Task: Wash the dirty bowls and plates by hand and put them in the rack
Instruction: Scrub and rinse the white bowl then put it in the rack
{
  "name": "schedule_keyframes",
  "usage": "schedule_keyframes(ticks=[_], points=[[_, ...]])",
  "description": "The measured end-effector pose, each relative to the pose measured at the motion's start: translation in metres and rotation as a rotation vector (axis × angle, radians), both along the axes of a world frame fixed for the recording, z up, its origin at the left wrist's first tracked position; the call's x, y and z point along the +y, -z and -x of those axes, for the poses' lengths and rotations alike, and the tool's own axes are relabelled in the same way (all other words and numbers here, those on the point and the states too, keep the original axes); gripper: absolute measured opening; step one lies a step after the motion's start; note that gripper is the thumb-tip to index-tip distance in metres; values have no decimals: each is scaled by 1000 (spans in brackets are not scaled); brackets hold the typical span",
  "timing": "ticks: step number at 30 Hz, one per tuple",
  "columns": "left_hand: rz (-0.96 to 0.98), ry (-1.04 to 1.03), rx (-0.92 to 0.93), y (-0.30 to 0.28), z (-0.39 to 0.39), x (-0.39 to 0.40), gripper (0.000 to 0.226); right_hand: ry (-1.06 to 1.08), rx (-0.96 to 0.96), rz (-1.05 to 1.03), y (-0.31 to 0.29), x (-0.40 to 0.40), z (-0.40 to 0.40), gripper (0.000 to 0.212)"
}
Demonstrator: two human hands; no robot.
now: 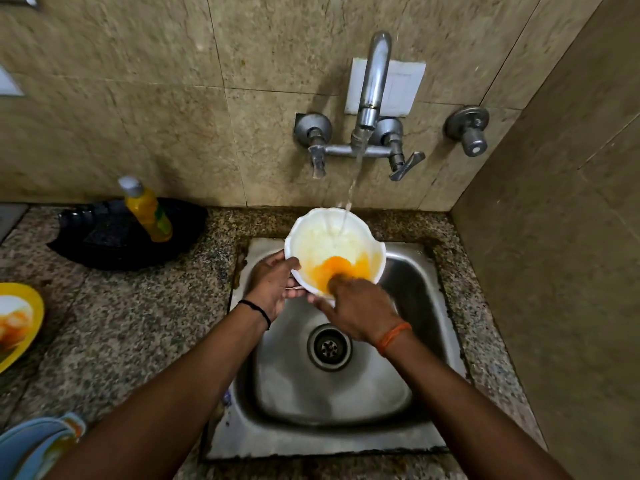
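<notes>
The person is holding a white bowl (335, 249) over the back part of the steel sink (408, 292), under the tap (372, 95). Water is running from the spout into the bowl. The left hand (270, 287) is gripping the bowl's left rim, with the thumb curled over the edge and the fingers underneath. The right hand (356, 308) is reaching into the bowl, its fingers pressing on the orange residue (341, 270) at the bottom; they are blurred, so I cannot tell whether they are straight or curled around something. The bowl is tilted toward the person.

On the granite counter (131, 323) at the left, a yellow bottle of dish soap (149, 211) is standing in a black tray (114, 237). At the left edge a yellow plate (26, 317) with orange stains is lying, and blue plates (38, 441) are showing near the bottom corner.
</notes>
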State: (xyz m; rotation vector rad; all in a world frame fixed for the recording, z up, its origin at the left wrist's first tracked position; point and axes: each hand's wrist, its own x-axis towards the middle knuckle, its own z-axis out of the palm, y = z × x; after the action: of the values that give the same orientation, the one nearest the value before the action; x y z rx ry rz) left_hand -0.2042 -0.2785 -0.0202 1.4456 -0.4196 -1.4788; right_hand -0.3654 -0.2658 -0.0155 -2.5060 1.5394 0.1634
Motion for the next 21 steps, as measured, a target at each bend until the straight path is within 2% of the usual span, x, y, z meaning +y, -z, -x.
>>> schedule_keyframes(ticks=[2,3,5,7,9,11,13,15,16,18,21], points=[[-11,-5,-11,2,-1,2,30,-49,-105,-69,0,12,3,54],[-16,-4,-4,3,-2,3,31,-53,-71,15,4,8,10,52],[-20,-4,25,3,-2,6,32,-14,140,203,10,1,20,58],[-14,0,19,1,2,5,32,12,271,153,5,2,14,70],[-16,12,-24,-2,7,6,31,-44,125,-35,8,9,-1,77],[-26,10,-45,-3,9,7,28,-34,-179,-218,3,13,-8,79],[-41,19,-27,-2,8,8,27,-12,-420,-289,2,5,-4,61],[-41,75,-28,0,8,9,28,50,-582,-290,3,-10,0,40],[-41,102,-30,1,9,10,29,94,-633,-261,4,-20,0,35],[-44,161,-25,0,15,13,28,154,-607,-168,3,-38,-8,28],[-38,239,1,-4,24,17,23,170,-428,33,5,-56,-19,25]])
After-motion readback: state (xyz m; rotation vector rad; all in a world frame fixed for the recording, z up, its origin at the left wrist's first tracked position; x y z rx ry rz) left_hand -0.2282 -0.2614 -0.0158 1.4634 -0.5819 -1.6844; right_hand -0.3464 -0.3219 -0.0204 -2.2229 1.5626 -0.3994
